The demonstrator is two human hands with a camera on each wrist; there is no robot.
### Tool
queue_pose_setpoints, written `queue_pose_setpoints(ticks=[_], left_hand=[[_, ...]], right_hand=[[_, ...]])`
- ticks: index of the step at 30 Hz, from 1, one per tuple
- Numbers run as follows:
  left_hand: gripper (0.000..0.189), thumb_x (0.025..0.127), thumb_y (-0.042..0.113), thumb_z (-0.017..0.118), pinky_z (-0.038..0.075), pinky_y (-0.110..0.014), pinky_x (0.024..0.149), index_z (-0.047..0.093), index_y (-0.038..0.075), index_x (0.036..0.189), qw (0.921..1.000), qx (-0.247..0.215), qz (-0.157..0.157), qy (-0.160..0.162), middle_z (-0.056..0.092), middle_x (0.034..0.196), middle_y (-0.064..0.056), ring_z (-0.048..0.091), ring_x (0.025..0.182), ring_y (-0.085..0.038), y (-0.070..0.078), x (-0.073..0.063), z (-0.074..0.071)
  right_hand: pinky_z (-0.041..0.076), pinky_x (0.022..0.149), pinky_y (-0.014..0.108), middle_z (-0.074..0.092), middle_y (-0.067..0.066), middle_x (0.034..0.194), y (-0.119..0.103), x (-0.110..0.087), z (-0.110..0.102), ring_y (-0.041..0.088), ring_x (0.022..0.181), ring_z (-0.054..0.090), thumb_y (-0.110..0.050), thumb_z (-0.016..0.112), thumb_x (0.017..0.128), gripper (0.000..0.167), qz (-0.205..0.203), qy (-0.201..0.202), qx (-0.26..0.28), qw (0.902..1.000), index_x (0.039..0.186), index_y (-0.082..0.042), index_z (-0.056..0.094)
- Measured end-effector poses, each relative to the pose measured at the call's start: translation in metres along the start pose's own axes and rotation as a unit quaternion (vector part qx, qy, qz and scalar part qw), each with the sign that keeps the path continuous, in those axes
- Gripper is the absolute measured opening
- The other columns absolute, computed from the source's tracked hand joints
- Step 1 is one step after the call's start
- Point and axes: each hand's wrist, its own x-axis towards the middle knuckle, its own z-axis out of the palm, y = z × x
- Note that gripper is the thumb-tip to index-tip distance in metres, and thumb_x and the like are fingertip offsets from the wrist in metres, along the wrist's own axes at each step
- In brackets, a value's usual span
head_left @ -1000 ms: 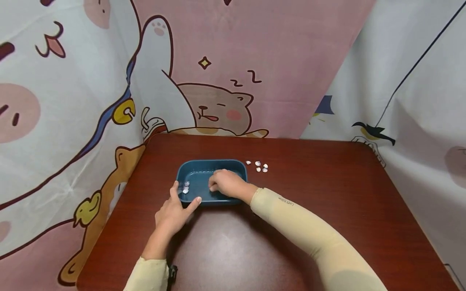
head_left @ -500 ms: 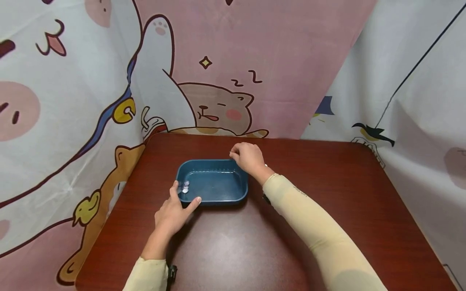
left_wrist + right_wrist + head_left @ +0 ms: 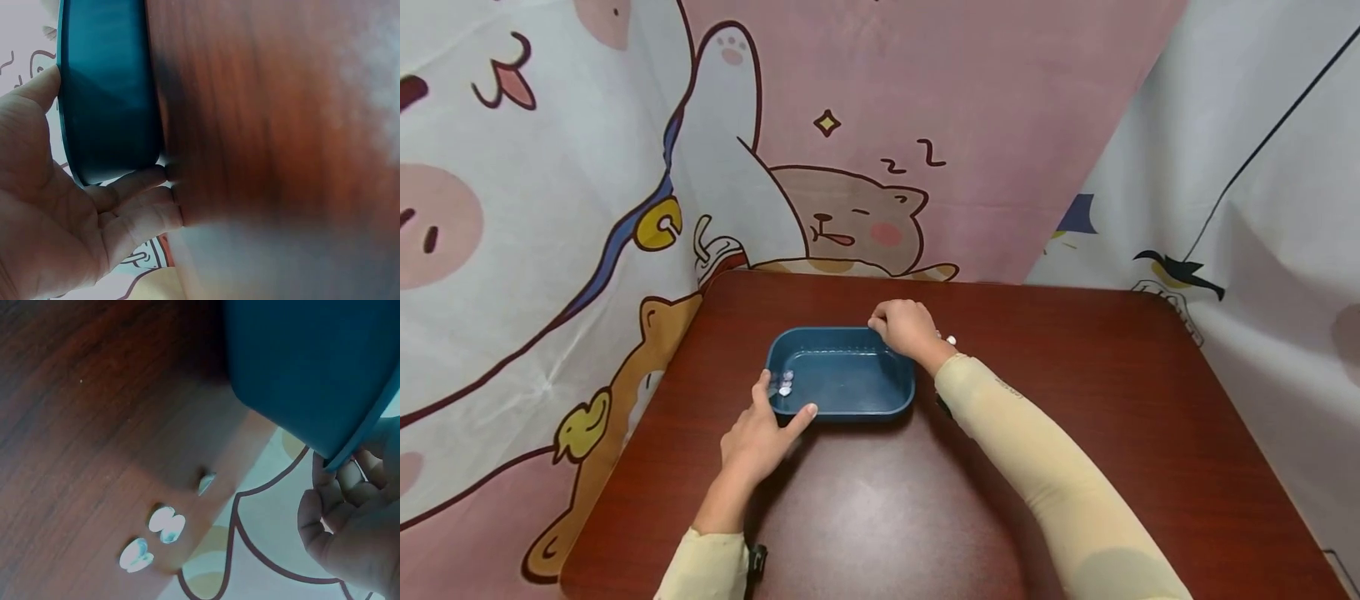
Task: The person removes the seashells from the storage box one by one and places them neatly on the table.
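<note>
A blue-green plastic basin (image 3: 850, 393) sits on the table, with a few small whitish shells (image 3: 786, 390) at its left end. At the basin's front left corner my left hand (image 3: 754, 446) holds on, thumb over the front rim and fingers along the left end wall. My right hand (image 3: 912, 329) is at the back right corner, its curled fingers (image 3: 322, 478) at the rim in the right wrist view. Whether a shell is between its fingertips I cannot tell. More small pale shells (image 3: 161, 519) lie on the table beside the basin, mostly hidden by this hand in the head view.
The dark red-brown wooden table (image 3: 1112, 433) extends to the right and toward the person. A cartoon-printed cloth (image 3: 1000, 167) hangs close behind the table and along both sides.
My right hand has gone from inside the basin to its back right rim, covering most of the table shells in the head view. My left hand stays at the front left corner.
</note>
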Motion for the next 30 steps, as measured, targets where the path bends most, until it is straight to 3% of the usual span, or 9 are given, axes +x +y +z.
queue_pose_setpoints(ticks=[3,6,12,22,30], left_hand=[[0.118,0.09,0.087,0.055,0.054,-0.061,0.087,0.007,0.018,0.172,1.0,0.001,0.002,0.004,0.056,0.153,-0.032,0.067,0.12,-0.044,0.0,0.001,0.0],[0.117,0.09,0.087,0.056,0.054,-0.058,0.084,0.007,0.018,0.172,1.0,0.003,0.001,0.006,0.057,0.151,-0.032,0.068,0.118,-0.043,-0.001,0.001,-0.001],[0.117,0.09,0.087,0.055,0.054,-0.06,0.086,0.007,0.018,0.172,1.0,0.004,0.0,0.001,0.056,0.153,-0.032,0.067,0.12,-0.044,0.0,0.0,-0.002],[0.116,0.091,0.085,0.056,0.054,-0.055,0.08,0.007,0.017,0.172,1.0,0.003,0.003,0.003,0.056,0.152,-0.032,0.068,0.116,-0.043,0.0,-0.001,-0.002],[0.115,0.091,0.085,0.056,0.054,-0.059,0.084,0.007,0.018,0.172,1.0,0.0,0.006,0.004,0.055,0.155,-0.031,0.067,0.121,-0.044,-0.002,-0.001,0.0]], right_hand=[[0.053,0.098,0.046,0.081,0.0,0.111,0.004,0.004,-0.001,0.023,0.102,0.073,-0.035,0.065,0.108,0.026,0.006,0.011,0.007,0.9999,0.119,-0.018,0.081],[0.051,0.097,0.047,0.082,-0.001,0.109,0.008,0.011,-0.001,0.023,0.102,0.074,-0.033,0.068,0.106,0.023,0.005,0.019,-0.026,0.9995,0.115,-0.018,0.083],[0.05,0.102,0.049,0.083,-0.002,0.107,0.018,0.024,0.002,0.022,0.104,0.074,-0.03,0.073,0.103,0.019,0.019,-0.021,-0.066,0.9974,0.112,-0.02,0.085],[0.055,0.106,0.047,0.082,0.003,0.117,0.022,0.033,-0.003,0.024,0.109,0.073,-0.027,0.072,0.104,0.021,0.023,-0.099,-0.028,0.9945,0.116,-0.015,0.084],[0.06,0.099,0.043,0.082,0.005,0.112,0.02,0.031,-0.005,0.022,0.1,0.072,-0.021,0.071,0.104,0.018,0.004,-0.111,-0.016,0.9937,0.112,-0.012,0.085]])
